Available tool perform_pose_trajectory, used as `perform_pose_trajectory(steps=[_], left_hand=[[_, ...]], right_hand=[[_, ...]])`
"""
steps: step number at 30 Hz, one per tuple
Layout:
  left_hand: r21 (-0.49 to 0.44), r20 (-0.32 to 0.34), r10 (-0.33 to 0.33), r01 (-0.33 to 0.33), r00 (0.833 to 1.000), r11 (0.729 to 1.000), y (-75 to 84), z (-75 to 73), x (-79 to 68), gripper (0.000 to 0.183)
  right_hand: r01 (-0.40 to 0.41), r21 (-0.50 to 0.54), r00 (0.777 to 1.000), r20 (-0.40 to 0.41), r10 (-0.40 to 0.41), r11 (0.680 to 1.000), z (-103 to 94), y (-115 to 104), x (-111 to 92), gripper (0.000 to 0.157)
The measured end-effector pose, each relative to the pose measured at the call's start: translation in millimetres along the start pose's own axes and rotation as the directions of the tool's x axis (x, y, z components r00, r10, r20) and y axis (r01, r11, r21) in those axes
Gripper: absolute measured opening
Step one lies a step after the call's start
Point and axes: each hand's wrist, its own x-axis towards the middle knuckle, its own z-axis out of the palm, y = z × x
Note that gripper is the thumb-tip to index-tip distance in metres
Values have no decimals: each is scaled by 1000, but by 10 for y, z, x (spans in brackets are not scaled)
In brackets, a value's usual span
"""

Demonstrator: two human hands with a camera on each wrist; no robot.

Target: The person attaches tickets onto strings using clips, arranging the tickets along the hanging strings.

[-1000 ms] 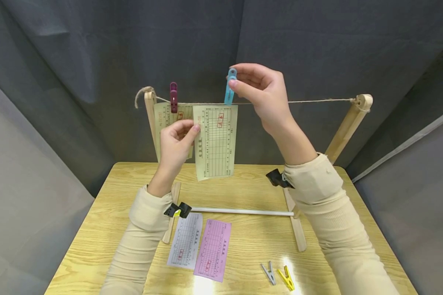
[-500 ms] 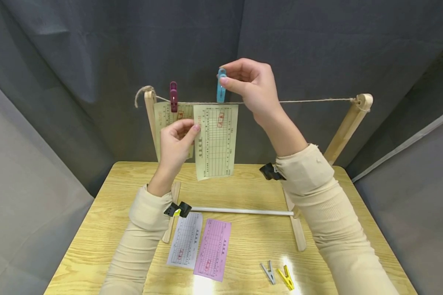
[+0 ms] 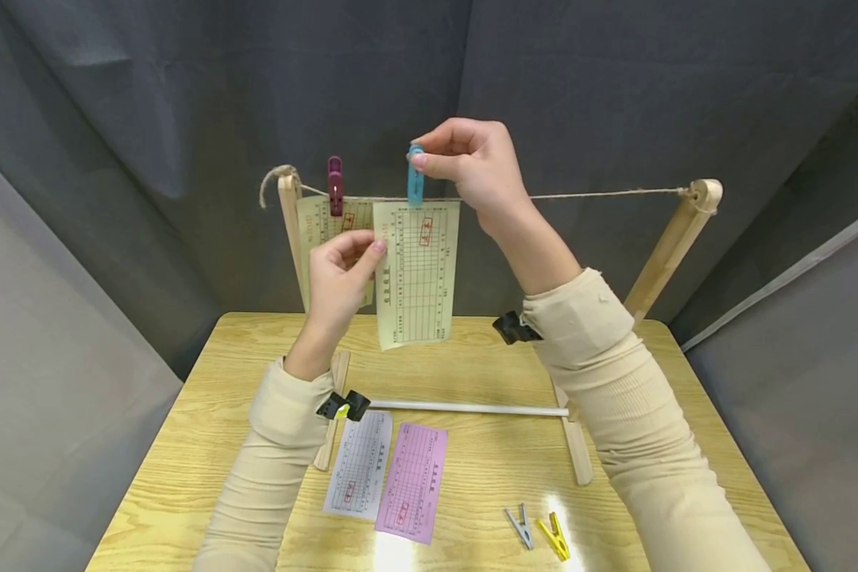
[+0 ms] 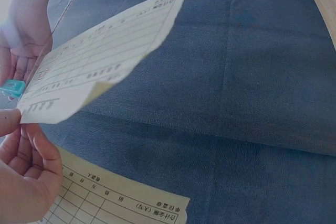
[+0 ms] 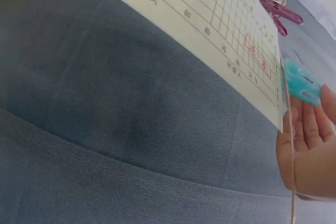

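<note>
My left hand (image 3: 339,270) pinches the left edge of a pale yellow printed receipt slip (image 3: 418,278), which hangs upright with its top edge at the twine line (image 3: 600,195). Above the slip, my right hand (image 3: 482,163) grips a light blue clothespin (image 3: 415,179) between thumb and fingers. The clothespin's lower tip meets the slip's top edge at the twine; in the right wrist view the blue clothespin (image 5: 302,80) is right beside that edge. Behind my left hand, a second yellow slip (image 3: 314,238) hangs from the line under a dark red clothespin (image 3: 335,187).
Wooden posts (image 3: 668,258) carry the twine at both ends. A white crossbar (image 3: 465,408) joins the stand's feet. On the wooden table (image 3: 500,469) lie a white slip (image 3: 359,469), a pink slip (image 3: 412,483), a grey clothespin (image 3: 520,526) and a yellow clothespin (image 3: 554,536).
My right hand has moved left with the blue clothespin, then slightly down, so its tip now meets the slip's top edge near the middle. My left hand and the slip stay nearly still.
</note>
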Motion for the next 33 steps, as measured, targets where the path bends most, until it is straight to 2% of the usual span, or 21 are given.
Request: perform_pose_trajectory(steps=[10,19,33], left_hand=[[-14,-1,7,-7,1000,1000,4,-8,-1,13],[-19,-4,11,-11,1000,1000,-6,-6,2,14],[-14,-2,14,-14,1000,1000,-7,4,11,14]], right_hand=[[-45,-87,998,40,48,995,22,15,-29,5],[-72,-203,995,57,85,977,14,28,-48,9],[-112,-272,988,70,135,956,-12,47,-61,17]])
